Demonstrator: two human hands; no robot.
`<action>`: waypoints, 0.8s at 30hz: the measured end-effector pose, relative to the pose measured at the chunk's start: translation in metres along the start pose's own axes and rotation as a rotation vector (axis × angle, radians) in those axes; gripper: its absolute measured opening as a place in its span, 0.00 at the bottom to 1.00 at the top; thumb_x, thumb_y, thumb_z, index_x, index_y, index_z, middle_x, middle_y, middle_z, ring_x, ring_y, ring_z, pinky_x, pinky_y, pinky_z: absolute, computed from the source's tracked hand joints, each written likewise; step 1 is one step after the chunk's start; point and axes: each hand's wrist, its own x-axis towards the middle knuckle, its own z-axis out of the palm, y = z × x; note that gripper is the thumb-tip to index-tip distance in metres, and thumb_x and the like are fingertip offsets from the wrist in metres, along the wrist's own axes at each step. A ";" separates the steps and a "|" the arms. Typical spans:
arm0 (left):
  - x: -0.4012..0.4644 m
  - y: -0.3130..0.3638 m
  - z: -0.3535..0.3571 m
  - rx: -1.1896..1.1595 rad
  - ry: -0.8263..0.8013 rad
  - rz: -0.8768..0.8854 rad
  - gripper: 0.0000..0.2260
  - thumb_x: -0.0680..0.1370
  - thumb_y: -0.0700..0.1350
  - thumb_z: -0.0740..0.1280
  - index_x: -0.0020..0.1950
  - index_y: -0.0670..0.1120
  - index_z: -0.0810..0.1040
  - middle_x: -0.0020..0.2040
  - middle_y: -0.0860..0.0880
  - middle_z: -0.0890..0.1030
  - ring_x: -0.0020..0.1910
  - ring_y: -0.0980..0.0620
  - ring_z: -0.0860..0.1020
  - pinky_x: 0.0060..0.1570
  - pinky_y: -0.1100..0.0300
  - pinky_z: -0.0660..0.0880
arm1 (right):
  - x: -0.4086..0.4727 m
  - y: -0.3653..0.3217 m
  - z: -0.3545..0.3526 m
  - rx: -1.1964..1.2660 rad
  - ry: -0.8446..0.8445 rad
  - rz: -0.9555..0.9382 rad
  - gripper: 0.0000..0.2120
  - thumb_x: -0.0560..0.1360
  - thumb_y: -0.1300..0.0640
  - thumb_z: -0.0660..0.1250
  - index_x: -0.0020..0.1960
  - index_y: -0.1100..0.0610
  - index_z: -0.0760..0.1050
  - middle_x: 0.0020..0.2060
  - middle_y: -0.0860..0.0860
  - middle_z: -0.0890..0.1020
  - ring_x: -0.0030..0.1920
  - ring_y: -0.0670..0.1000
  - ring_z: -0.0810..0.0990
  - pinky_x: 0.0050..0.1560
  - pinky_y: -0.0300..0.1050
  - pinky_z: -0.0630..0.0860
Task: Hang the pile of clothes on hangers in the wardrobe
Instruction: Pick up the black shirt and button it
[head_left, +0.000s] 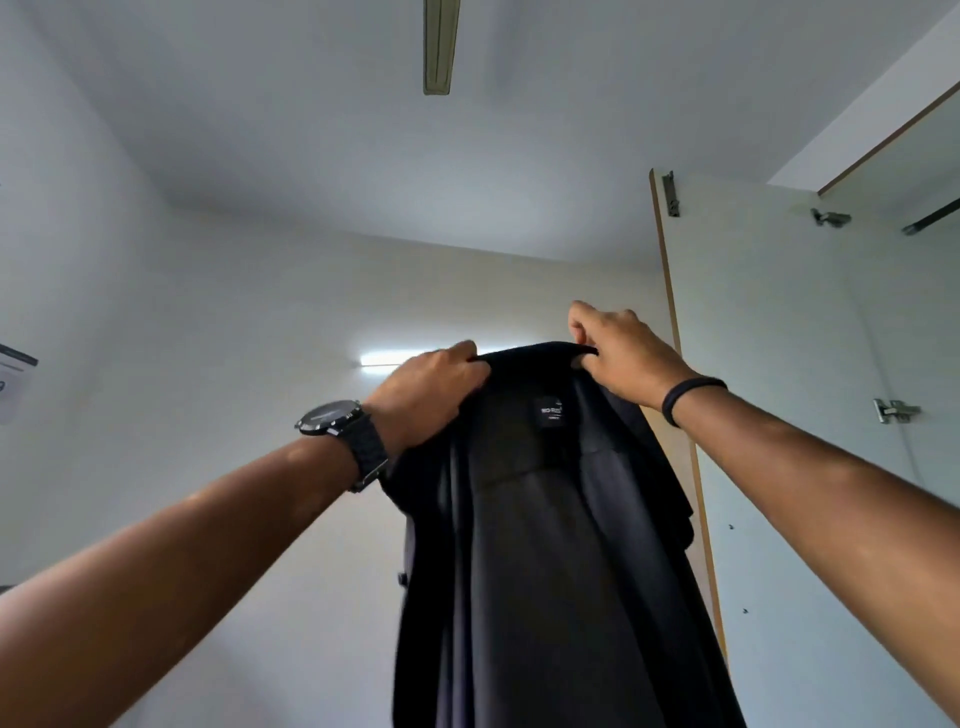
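1. Camera tilted up toward the ceiling; both arms raised in front of a pale wall.
2. Dark shirt held up high between the two hands, hanging straight down out of the bottom of the view. A small dark label shows just below the collar, facing the camera; print too small to read.
3. Left hand grips the left side of the collar, fingers curled over the fabric edge, knuckles toward the camera. Black watch on that wrist.
4. Right hand pinches the right side of the collar, thumb and fingers closed on the cloth. Black band round that wrist.
5. Wardrobe door stands open to the right of the shirt, its white inner face toward the camera, wood-coloured edge just behind the shirt's right side. Metal hinges sit on its far edge.
6. A dark rail shows at upper right, inside the wardrobe. The shirt is outside the wardrobe, left of the door.
7. Lit tube light on the far wall, partly hidden behind the left hand. A ceiling fan blade reaches in from the top edge.
8. A paper sheet on the left wall, cut by the frame.
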 end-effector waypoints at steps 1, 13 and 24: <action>0.003 -0.004 -0.002 0.077 0.019 -0.021 0.13 0.72 0.32 0.59 0.54 0.42 0.72 0.53 0.44 0.72 0.43 0.39 0.76 0.36 0.54 0.63 | -0.004 -0.002 0.001 -0.120 0.035 -0.115 0.13 0.74 0.68 0.63 0.55 0.56 0.68 0.44 0.58 0.77 0.39 0.62 0.78 0.37 0.50 0.73; 0.025 -0.041 -0.013 0.066 -0.194 -0.358 0.24 0.78 0.41 0.59 0.72 0.57 0.62 0.57 0.42 0.72 0.50 0.37 0.77 0.42 0.54 0.71 | -0.014 0.001 0.007 -0.065 -0.277 0.061 0.13 0.77 0.66 0.57 0.52 0.56 0.79 0.52 0.56 0.78 0.48 0.57 0.79 0.48 0.48 0.77; 0.028 -0.079 -0.055 0.041 -0.245 -0.723 0.15 0.74 0.35 0.58 0.58 0.39 0.77 0.57 0.38 0.78 0.54 0.37 0.77 0.47 0.53 0.76 | -0.001 -0.011 -0.012 -0.005 -0.317 0.332 0.10 0.76 0.66 0.59 0.51 0.61 0.79 0.56 0.61 0.77 0.48 0.60 0.80 0.48 0.47 0.78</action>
